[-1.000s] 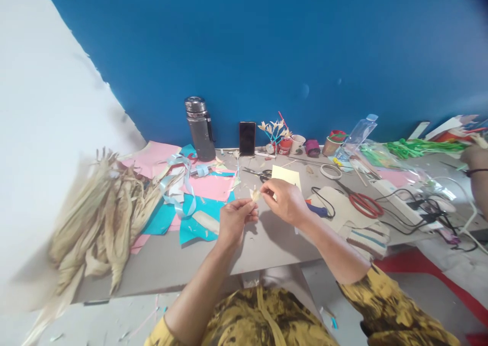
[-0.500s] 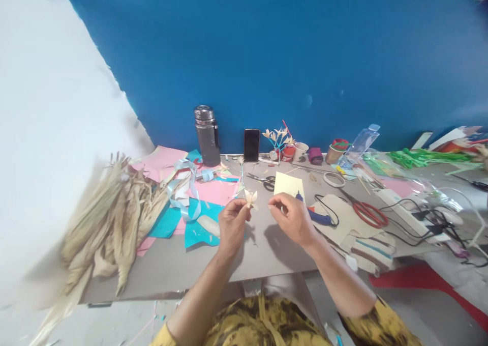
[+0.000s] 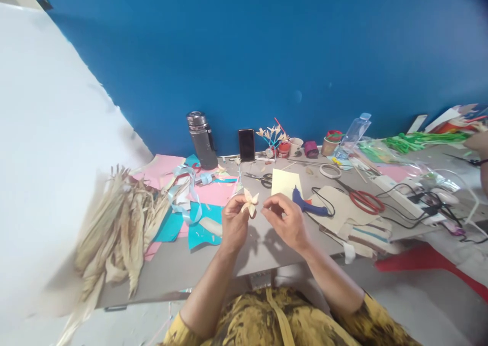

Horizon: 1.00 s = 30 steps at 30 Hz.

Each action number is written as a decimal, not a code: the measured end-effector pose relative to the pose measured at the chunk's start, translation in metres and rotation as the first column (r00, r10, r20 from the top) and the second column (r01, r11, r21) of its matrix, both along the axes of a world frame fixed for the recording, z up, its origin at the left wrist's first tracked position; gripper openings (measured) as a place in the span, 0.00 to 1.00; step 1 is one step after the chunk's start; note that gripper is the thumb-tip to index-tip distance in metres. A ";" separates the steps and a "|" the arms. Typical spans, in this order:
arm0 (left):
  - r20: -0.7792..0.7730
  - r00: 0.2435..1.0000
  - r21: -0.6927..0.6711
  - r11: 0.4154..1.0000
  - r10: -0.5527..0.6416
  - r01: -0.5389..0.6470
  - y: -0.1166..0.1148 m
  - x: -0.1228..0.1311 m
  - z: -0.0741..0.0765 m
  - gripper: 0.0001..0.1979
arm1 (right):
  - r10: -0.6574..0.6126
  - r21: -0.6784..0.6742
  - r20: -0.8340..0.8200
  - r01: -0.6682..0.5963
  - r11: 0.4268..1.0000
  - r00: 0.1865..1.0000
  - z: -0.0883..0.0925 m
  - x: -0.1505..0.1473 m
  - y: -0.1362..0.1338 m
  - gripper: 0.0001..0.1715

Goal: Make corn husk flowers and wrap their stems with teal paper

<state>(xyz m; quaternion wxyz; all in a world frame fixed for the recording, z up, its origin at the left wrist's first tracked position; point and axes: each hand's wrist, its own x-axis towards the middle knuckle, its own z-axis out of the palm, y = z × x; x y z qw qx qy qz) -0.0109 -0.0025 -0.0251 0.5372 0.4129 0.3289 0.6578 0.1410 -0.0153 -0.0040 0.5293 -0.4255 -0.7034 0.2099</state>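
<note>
My left hand point(image 3: 233, 224) pinches a small pale flower made of corn husk point(image 3: 250, 202), holding it up over the grey table point(image 3: 213, 264). A little to its right, my right hand point(image 3: 286, 221) has thumb and fingers pinched together; I cannot make out whether anything is in them. A blue glue gun point(image 3: 307, 206) lies just beyond my right hand, beside a pale yellow card point(image 3: 282, 182).
Dried corn husks point(image 3: 122, 229) are piled at the left. Pink and teal paper point(image 3: 206, 203), ribbon, a grey flask point(image 3: 201, 140), a phone point(image 3: 246, 144), husk flowers in a pot point(image 3: 271, 132), red scissors point(image 3: 362, 199), cables and another person's hand point(image 3: 479, 147) lie around.
My hands have drawn apart. The left hand has kept the husk flower and lifted it slightly; the right hand has come off it. The camera shifted a little.
</note>
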 end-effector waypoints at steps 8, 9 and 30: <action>0.010 1.000 -0.030 0.999 -0.011 0.012 -0.002 0.010 0.003 0.10 | 0.036 0.113 -0.066 -0.029 0.993 0.997 0.004 -0.004 0.000 0.04; 0.007 1.000 -0.030 0.999 -0.009 0.009 -0.002 0.011 0.003 0.10 | 0.041 0.122 -0.073 -0.032 0.992 0.996 0.005 -0.004 0.000 0.04; 0.142 0.955 -0.109 0.955 -0.260 0.276 0.002 0.010 0.010 0.10 | 0.086 0.113 -0.169 -0.067 0.991 0.982 0.004 0.002 -0.006 0.08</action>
